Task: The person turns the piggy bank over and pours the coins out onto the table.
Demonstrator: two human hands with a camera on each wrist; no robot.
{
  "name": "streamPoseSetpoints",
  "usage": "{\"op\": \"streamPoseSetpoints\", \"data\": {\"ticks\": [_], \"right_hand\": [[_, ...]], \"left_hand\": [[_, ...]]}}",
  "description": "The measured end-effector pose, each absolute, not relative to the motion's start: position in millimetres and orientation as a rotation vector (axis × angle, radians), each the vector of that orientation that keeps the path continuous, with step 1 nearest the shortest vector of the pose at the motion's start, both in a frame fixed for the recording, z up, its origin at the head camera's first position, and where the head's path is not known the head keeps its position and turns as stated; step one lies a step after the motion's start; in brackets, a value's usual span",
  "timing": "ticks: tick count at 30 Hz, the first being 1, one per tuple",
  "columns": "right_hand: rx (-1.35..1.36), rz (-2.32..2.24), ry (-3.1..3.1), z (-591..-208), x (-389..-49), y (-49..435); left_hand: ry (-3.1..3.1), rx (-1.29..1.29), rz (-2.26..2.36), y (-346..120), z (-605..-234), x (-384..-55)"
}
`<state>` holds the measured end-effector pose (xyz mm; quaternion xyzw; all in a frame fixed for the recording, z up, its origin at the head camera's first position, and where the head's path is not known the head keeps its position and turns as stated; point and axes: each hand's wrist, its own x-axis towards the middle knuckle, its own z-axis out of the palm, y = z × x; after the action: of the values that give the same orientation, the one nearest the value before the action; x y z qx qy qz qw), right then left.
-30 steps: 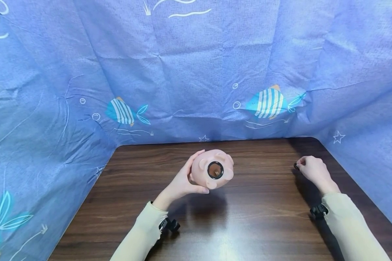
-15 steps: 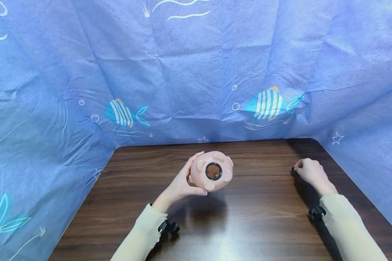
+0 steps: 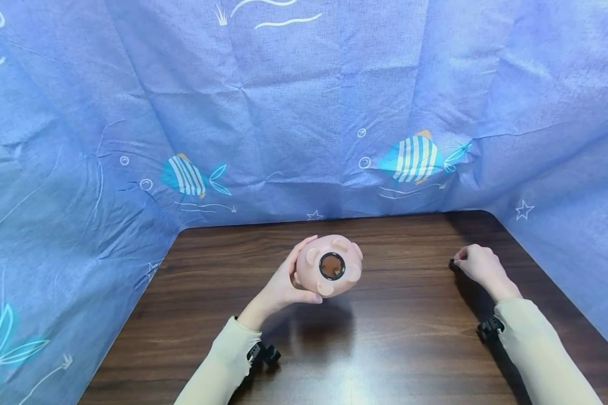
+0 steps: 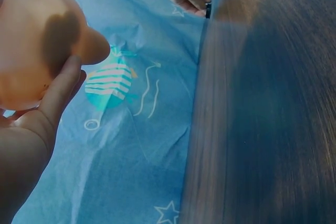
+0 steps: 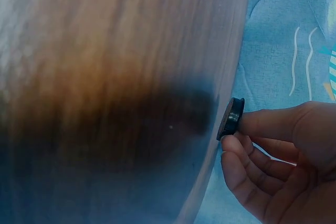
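My left hand [image 3: 284,289] grips a pink piggy bank [image 3: 348,263], its thumb below and fingers behind. The pig's belly faces me, stubby feet outward, with a round black-rimmed hole [image 3: 331,266] open in it. Something small and gold-coloured shows inside the hole. The left wrist view catches the side of the piggy bank [image 4: 26,35] with a fingertip against it. Over at the right, my right hand [image 3: 478,267] pinches a small round black plug [image 5: 231,119] between thumb and fingers, tilted on edge. It is held above the table, well apart from the pig.
A dark wood-grain table [image 3: 395,337] reflects light near its front. Blue fabric [image 3: 294,112] printed with fish hangs behind the table and along both sides. Each wrist carries a small black camera [image 3: 490,328].
My right hand has shifted slightly left and nearer to me with the black plug. The left hand and piggy bank stay almost still.
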<state>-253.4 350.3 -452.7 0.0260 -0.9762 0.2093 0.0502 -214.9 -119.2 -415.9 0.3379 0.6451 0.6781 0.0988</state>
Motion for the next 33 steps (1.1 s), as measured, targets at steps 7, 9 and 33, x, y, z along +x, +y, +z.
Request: {"op": "streamPoseSetpoints", "data": {"ticks": [7,9,33], "right_hand": [[0.082,0.634,-2.995,-453.7,-253.2,349.4],[0.072,0.633,-2.997,-454.3,-253.7,348.9],[0.039,0.946,-2.942,-446.4,-254.4,348.8]], "left_hand": [[1.885,1.007,2.008,-118.4,-417.8,-215.7],[1.878,1.014,2.01,-118.2,-418.3,-215.9],[1.901,0.981,1.984,-118.4,-415.4,-212.9]]}}
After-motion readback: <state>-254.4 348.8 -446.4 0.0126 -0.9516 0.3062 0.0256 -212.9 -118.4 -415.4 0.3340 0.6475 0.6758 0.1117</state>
